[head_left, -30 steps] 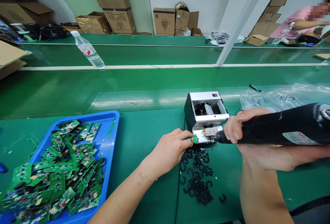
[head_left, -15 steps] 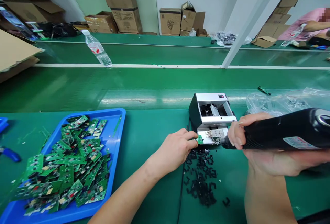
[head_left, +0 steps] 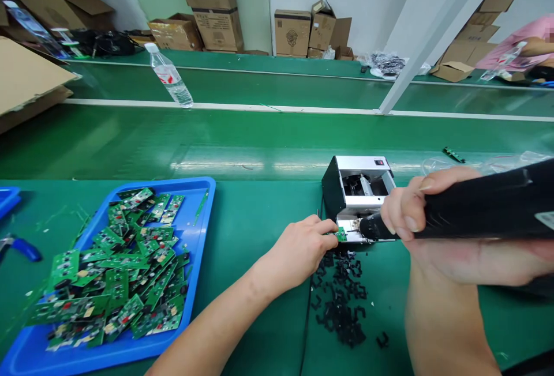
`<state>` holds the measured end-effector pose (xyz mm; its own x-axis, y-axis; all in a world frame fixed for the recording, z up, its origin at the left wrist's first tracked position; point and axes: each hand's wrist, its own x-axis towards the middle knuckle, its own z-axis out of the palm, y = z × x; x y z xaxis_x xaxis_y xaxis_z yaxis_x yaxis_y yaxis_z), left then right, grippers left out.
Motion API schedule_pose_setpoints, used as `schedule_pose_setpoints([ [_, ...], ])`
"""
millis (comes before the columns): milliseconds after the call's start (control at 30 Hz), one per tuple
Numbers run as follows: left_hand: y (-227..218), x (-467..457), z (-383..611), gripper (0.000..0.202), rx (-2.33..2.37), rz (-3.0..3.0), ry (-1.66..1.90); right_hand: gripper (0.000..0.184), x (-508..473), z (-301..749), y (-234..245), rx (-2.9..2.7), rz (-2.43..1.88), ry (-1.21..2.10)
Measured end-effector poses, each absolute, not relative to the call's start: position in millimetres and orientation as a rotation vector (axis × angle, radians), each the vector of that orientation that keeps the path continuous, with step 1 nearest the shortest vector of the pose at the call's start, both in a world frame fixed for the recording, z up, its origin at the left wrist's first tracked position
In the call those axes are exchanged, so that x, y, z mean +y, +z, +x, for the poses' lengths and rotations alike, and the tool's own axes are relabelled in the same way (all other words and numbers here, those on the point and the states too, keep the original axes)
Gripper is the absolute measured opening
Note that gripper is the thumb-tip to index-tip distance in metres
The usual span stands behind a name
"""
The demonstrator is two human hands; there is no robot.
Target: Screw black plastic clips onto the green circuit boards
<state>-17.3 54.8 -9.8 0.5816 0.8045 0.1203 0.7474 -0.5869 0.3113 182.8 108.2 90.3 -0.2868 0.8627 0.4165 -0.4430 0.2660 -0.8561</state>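
Green circuit board (head_left: 341, 235) is pinched by the left hand (head_left: 305, 251) at a silver-and-black machine (head_left: 361, 202); a black power tool (head_left: 489, 203) is gripped by the right hand (head_left: 411, 213).

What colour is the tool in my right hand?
The tool is black, shown in the head view.

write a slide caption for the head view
Left hand pinches a circuit board at a boxy machine; right hand grips a black tool.

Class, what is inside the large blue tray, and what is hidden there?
Green circuit boards lie heaped in the large blue tray, overlapping; whatever lies beneath the heap is covered.
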Motion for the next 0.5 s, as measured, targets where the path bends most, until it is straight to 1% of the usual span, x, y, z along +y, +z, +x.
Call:
schedule_pose_setpoints([
  [100,-10,55,-17,0.021,1.287,2.591,0.368,0.06,108,163,98,-1.35,-0.446,1.242],
  [233,-10,55,-17,0.02,1.282,2.595,0.377,0.072,106,153,102,-1.321,-0.559,1.237],
  [367,-10,55,-17,0.019,1.29,2.599,0.363,0.07,107,154,101,-1.329,-0.543,1.245],
  [500,-10,55,-17,0.02,1.292,2.601,0.365,0.063,109,152,98,-1.3,-0.525,1.26],
])
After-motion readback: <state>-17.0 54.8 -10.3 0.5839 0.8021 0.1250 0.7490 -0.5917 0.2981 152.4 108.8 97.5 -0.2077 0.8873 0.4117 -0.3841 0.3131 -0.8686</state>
